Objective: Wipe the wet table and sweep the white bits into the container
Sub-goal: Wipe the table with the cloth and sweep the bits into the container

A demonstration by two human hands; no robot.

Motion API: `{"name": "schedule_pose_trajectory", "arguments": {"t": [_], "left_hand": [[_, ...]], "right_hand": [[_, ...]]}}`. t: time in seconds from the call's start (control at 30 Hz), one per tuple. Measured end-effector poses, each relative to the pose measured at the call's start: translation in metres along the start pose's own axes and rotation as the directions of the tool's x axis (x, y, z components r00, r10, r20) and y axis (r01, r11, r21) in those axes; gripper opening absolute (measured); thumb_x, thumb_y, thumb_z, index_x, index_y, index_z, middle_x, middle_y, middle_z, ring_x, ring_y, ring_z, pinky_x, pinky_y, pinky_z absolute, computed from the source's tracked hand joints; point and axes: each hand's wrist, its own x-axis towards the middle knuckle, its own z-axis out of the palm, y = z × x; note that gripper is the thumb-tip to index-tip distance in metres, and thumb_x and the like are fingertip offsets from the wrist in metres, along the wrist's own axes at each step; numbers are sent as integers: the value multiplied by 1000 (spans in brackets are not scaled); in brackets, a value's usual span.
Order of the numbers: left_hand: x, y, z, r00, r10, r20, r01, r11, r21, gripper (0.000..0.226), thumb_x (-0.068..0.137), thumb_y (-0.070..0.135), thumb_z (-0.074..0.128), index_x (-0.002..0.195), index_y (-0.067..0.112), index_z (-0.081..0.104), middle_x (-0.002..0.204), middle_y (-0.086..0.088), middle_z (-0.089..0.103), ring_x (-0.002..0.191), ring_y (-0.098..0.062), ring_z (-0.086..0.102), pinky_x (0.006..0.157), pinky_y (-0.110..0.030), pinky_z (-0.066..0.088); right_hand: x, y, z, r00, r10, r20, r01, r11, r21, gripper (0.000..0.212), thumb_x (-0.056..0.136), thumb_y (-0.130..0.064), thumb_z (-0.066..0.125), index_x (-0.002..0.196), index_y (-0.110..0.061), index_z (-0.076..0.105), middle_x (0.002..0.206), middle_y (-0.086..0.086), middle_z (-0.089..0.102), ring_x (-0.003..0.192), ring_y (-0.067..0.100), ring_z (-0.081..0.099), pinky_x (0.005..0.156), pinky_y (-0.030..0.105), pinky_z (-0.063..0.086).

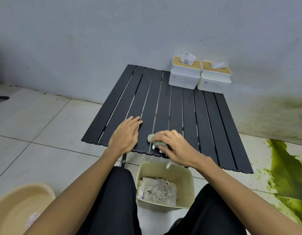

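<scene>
Now the right hand [174, 148] grips a cloth [155, 141] at the table [206, 119] edge, left hand [125, 134] flat, open.

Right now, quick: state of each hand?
Left hand: open, fingers flat on the black slatted table.
Right hand: grips a grey-green cloth at the table's near edge.

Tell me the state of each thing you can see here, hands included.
table, standing, wetness unclear.
left hand, flat on the table, fingers straight.
right hand, gripping the cloth at the table's near edge.
cloth, bunched, pressed on the table.
white bits, a few at the near edge beside the cloth.
container, open, on the floor below that edge, partly filled with white bits.
tissue boxes, at the far corner, tissue sticking out of each.
</scene>
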Motion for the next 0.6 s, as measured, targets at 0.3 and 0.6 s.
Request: {"name": "schedule_pose_trajectory", "arguments": {"t": [0.3,0.6], "left_hand": [[-1,2,-2,1000,-5,-3,5,1000,-6,40,103,19,37,141,18,50,151,5,43,145,-14,29,120,-32,21],[-1,1,-2,1000,5,-6,-5,1000,-3,40,102,19,38,140,18,51,150,5,44,144,-14,31,120,-33,23]], "right_hand": [[-37,-8,-9,998,-5,-56,15,985,170,28,104,-26,48,129,-30,59,132,-15,56,115,12,53,98,31,42],[-15,92,-51,680,610,-407,-531,792,302,28,98,-28,48,122,-36,59,111,-6,67,97,19,66,91,37,51]]}}
